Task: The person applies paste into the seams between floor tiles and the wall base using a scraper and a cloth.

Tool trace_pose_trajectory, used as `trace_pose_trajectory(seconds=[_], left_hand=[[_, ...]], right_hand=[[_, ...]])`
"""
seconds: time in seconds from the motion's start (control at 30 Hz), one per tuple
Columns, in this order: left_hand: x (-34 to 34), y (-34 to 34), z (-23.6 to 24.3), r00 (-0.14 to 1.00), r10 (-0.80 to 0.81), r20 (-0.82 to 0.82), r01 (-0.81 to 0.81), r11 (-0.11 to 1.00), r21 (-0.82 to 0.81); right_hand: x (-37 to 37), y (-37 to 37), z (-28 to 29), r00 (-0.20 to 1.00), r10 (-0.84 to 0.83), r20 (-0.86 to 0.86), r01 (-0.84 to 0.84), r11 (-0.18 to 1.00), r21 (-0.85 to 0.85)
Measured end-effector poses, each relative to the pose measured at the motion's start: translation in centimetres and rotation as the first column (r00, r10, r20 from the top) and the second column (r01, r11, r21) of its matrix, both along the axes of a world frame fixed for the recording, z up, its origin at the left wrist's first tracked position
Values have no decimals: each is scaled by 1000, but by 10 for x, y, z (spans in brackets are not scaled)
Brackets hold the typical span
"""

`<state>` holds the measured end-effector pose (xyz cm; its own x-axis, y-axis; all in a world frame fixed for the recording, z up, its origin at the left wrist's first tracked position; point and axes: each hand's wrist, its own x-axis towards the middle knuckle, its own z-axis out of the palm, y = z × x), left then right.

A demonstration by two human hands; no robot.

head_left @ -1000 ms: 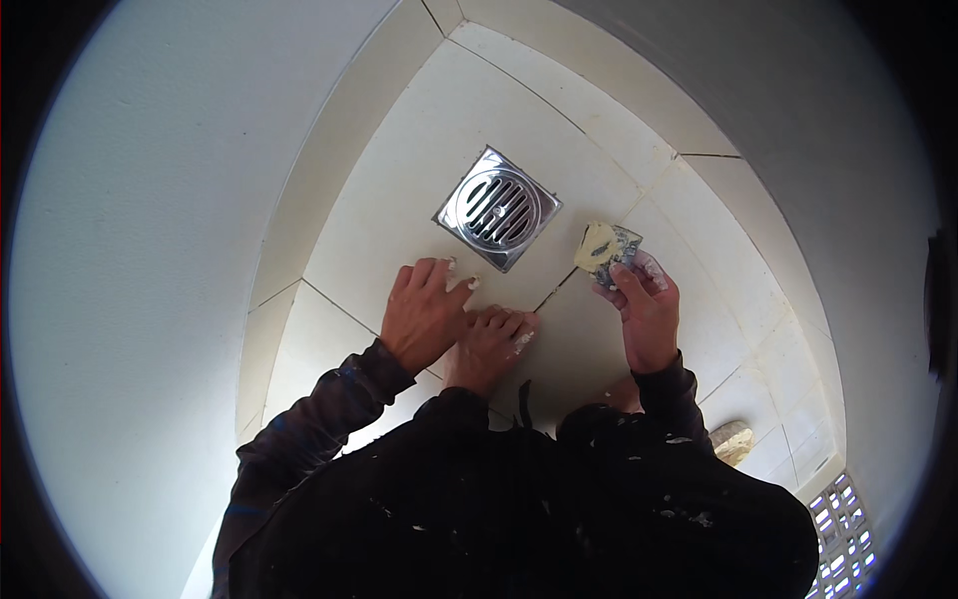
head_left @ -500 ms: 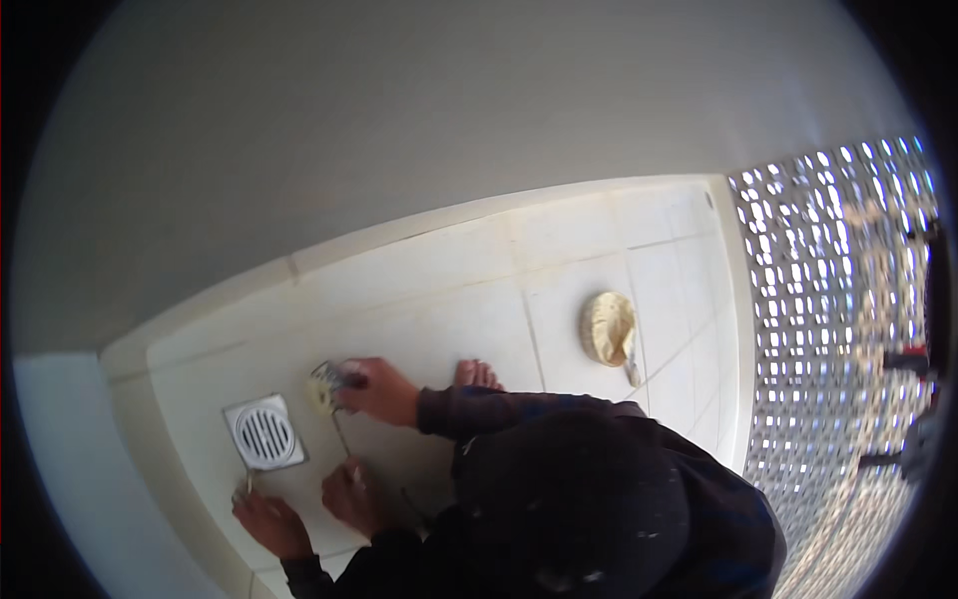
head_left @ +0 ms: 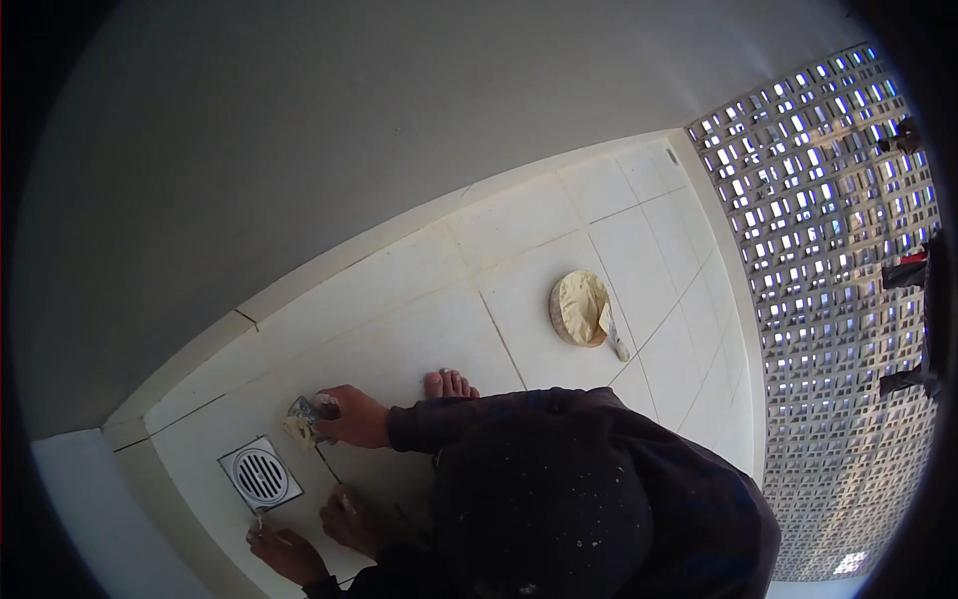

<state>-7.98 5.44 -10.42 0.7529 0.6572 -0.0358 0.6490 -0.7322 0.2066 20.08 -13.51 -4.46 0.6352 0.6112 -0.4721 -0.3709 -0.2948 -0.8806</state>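
Head view: the right hand (head_left: pixel 351 419) pinches a small grey plate (head_left: pixel 301 406) just right of the square metal floor drain (head_left: pixel 261 476), seemingly by one edge so the cream paste (head_left: pixel 295 431) at its left end stays off the fingers. The left hand (head_left: pixel 287 555) is beside the drain's near edge; whether its fingers pinch anything, I cannot tell. Far right, beyond a bare foot (head_left: pixel 451 384), stands a round bowl (head_left: pixel 556 311) with a spatula (head_left: pixel 615 340), perhaps to avoid kicks.
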Motion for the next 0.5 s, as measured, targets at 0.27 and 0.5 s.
trace_pose_trajectory(seconds=[0.27,0.5], left_hand=[[-1,-27,3,991,131,15,-128,981,-149],[59,-7,54,969,39,242,4,985,-171]], right_hand=[[4,13,-7,973,187,137,-182,982,-50],[12,1,12,976,-12,-219,10,1000,-13]])
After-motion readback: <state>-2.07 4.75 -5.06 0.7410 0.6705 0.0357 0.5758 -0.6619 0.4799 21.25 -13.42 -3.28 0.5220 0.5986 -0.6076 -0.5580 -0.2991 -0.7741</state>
